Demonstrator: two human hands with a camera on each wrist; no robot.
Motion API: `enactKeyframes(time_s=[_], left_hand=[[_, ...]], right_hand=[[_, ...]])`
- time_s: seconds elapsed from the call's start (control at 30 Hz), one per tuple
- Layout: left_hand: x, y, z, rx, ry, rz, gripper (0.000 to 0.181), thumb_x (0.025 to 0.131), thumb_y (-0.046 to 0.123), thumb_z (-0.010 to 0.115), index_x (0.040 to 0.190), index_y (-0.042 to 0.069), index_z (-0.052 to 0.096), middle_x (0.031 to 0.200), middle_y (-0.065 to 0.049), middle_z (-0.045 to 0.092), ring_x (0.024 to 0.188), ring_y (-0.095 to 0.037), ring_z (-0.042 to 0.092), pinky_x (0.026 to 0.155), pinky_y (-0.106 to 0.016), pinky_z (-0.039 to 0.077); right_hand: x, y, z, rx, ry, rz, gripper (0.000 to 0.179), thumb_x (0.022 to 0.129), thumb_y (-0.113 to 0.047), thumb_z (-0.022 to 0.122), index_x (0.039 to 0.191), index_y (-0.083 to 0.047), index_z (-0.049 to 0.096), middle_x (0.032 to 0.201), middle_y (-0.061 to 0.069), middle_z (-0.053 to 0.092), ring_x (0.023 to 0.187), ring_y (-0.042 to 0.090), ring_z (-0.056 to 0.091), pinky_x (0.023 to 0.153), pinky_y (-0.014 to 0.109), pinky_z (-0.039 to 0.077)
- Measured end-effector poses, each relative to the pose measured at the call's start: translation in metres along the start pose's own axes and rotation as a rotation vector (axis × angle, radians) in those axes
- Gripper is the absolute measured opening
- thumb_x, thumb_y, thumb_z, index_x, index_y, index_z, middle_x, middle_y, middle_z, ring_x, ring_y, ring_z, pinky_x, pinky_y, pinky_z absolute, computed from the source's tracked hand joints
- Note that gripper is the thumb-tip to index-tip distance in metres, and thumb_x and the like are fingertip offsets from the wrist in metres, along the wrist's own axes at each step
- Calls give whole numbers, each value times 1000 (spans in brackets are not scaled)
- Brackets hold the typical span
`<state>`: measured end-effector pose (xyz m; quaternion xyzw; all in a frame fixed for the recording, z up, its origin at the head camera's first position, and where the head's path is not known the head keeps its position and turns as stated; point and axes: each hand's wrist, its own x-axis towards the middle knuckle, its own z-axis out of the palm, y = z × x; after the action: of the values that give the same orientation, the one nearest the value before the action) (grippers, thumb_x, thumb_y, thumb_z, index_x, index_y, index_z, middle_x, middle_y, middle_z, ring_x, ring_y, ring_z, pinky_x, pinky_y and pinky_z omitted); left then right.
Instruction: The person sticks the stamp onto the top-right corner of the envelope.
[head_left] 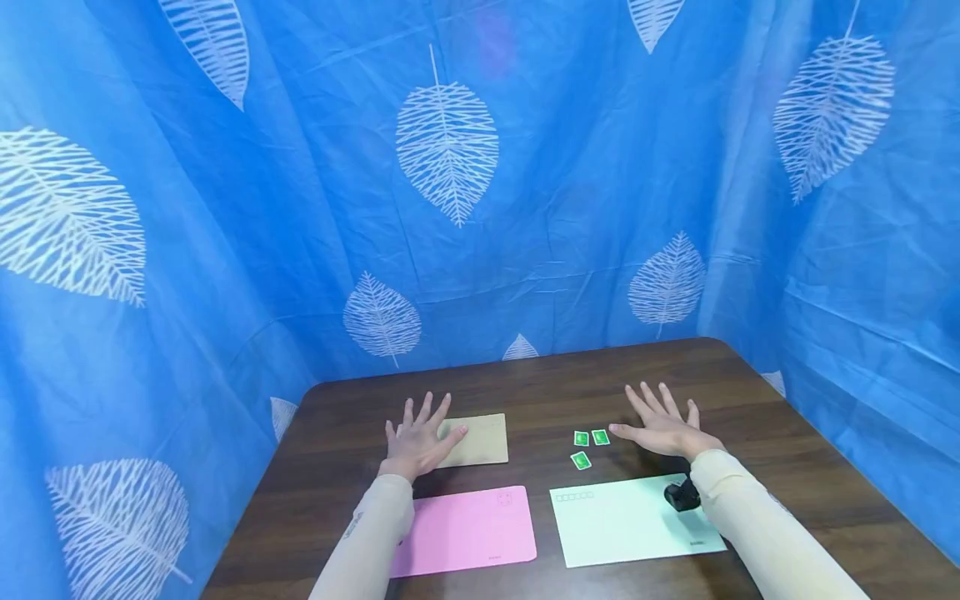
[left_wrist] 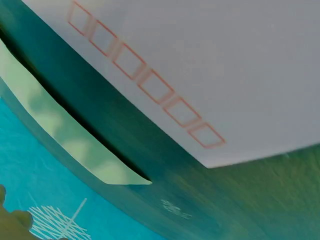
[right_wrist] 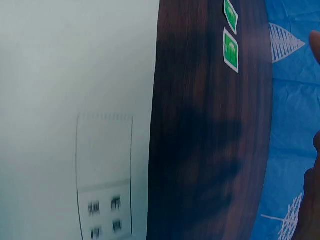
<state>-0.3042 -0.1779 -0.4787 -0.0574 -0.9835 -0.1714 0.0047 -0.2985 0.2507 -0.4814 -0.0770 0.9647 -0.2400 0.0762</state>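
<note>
My left hand (head_left: 418,440), fingers spread and straight, is over the left edge of a tan envelope (head_left: 480,440); whether it touches cannot be told. Nearer to me lies a pink envelope (head_left: 472,533), partly under the left forearm. My right hand (head_left: 663,423) is spread out beside three small green stamps (head_left: 581,461), holding nothing. Below that wrist lies a pale green envelope (head_left: 622,521), whose right end the sleeve covers. The left wrist view shows an envelope's row of red boxes (left_wrist: 131,60). In the right wrist view, a printed stamp box (right_wrist: 104,150) and two stamps (right_wrist: 231,50) appear.
The dark wooden table (head_left: 540,392) has a rounded far edge. Blue curtains (head_left: 555,250) with white leaf prints hang behind it and at both sides. A black wrist camera (head_left: 682,495) sits under the right wrist, above the pale green envelope.
</note>
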Motion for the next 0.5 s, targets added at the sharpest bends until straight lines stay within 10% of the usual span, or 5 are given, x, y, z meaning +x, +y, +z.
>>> enactKeyframes(time_s=[0.5], left_hand=[[-10, 45, 19, 18, -70, 245, 68, 96, 60, 48, 152, 22, 45, 160, -9, 40, 151, -34, 31, 118, -68, 21]], right_hand=[[9, -23, 10, 29, 8, -3, 73, 93, -47, 63, 148, -4, 43, 156, 30, 32, 140, 56, 21, 101, 81, 10]])
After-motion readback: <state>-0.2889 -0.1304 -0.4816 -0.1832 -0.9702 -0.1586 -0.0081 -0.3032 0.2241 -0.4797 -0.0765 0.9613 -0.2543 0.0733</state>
